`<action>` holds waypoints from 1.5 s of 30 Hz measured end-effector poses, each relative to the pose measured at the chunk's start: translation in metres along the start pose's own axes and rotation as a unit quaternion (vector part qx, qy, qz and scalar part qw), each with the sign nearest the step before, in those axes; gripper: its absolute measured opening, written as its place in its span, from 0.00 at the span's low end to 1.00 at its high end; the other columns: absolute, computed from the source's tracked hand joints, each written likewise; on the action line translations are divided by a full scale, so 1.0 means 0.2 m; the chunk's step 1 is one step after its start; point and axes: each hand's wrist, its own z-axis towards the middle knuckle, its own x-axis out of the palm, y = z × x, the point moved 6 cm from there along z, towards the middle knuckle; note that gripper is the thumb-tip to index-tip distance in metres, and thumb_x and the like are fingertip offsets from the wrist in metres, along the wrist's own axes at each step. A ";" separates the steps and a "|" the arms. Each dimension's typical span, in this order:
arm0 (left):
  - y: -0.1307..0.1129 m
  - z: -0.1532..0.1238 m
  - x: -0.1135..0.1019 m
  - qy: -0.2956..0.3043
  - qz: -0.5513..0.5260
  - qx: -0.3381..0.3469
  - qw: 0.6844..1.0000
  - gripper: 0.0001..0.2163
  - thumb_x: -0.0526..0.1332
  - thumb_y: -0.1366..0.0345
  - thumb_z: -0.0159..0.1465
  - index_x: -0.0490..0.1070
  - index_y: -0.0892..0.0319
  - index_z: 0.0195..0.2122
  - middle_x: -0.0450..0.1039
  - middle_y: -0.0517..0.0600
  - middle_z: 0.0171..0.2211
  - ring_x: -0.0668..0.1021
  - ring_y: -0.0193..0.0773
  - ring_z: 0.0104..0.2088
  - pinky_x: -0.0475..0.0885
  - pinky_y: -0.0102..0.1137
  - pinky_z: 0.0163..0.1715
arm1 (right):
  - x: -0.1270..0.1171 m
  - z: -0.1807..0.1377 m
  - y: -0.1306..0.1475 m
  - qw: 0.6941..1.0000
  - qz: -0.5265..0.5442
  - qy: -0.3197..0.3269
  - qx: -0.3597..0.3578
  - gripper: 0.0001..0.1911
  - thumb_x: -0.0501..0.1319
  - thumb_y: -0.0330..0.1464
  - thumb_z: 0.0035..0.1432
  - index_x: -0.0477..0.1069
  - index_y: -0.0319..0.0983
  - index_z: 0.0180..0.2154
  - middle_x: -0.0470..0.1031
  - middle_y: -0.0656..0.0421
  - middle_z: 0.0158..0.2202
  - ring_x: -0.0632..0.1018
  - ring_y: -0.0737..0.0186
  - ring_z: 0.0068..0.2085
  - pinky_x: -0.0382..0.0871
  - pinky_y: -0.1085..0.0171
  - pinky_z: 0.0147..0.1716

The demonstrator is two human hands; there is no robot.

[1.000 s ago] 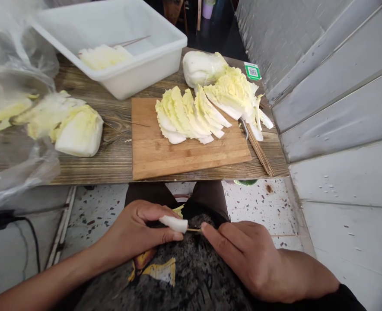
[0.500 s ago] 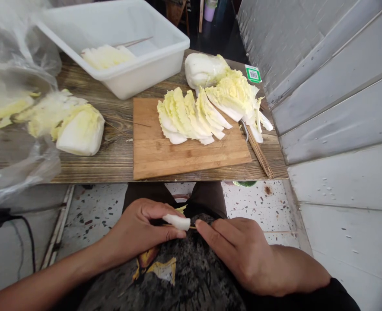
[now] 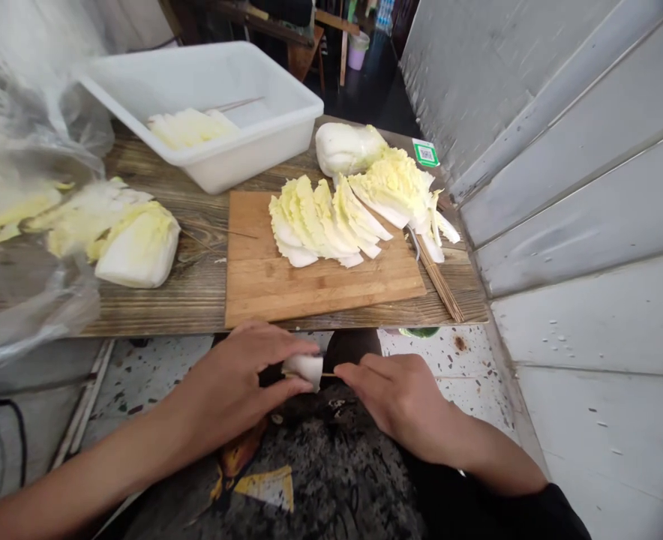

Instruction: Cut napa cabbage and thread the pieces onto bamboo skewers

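Note:
Below the table's front edge, my left hand [image 3: 258, 367] pinches a white piece of napa cabbage leaf [image 3: 307, 369] between thumb and fingers. A thin skewer [image 3: 328, 374] runs into the leaf from the right. My right hand [image 3: 388, 390] is closed on the skewer's other end, its fingertips just beside the leaf. Ahead of both hands, cut cabbage leaves [image 3: 317, 225] lie fanned out on a wooden cutting board [image 3: 309, 296]. A bundle of skewers [image 3: 441, 285] rests right of the board, partly under more cabbage leaves [image 3: 393, 184].
A white plastic tub [image 3: 253, 150] at the back left holds leaf pieces and skewers. Half a cabbage [image 3: 140, 247] lies beside a clear plastic bag [image 3: 44, 292] on the left. Another cabbage [image 3: 346, 148] sits behind the board. A grey-white wall [image 3: 556, 247] borders the right side.
Both hands have moved up and forward, nearer the table edge. The leaf piece has turned more upright in my left fingers, with the skewer still at it. The view has tilted up slightly.

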 end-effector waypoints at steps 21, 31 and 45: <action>-0.21 -0.02 0.18 0.021 0.054 0.174 0.983 0.09 0.56 0.74 0.65 0.71 0.56 0.30 0.76 0.43 0.28 0.76 0.36 0.30 0.61 0.36 0.40 | 0.04 -0.03 0.11 0.978 -0.100 0.178 -0.052 0.06 0.58 0.20 0.60 0.68 0.35 0.37 0.73 0.58 0.32 0.71 0.62 0.28 0.57 0.63 0.22; -0.21 -0.02 0.22 0.055 0.059 0.189 0.979 0.08 0.58 0.73 0.64 0.70 0.57 0.28 0.75 0.42 0.25 0.74 0.34 0.28 0.60 0.34 0.39 | 0.05 -0.10 0.05 0.981 -0.029 0.190 0.004 0.08 0.62 0.26 0.57 0.69 0.36 0.40 0.74 0.58 0.33 0.71 0.62 0.29 0.59 0.63 0.26; -0.20 0.08 0.15 0.049 0.065 0.186 0.979 0.02 0.64 0.67 0.61 0.76 0.54 0.32 0.81 0.43 0.28 0.79 0.36 0.29 0.63 0.36 0.49 | 0.05 -0.12 -0.04 0.999 0.011 0.007 0.029 0.15 0.48 0.28 0.70 0.68 0.38 0.31 0.69 0.61 0.26 0.67 0.67 0.23 0.55 0.66 0.23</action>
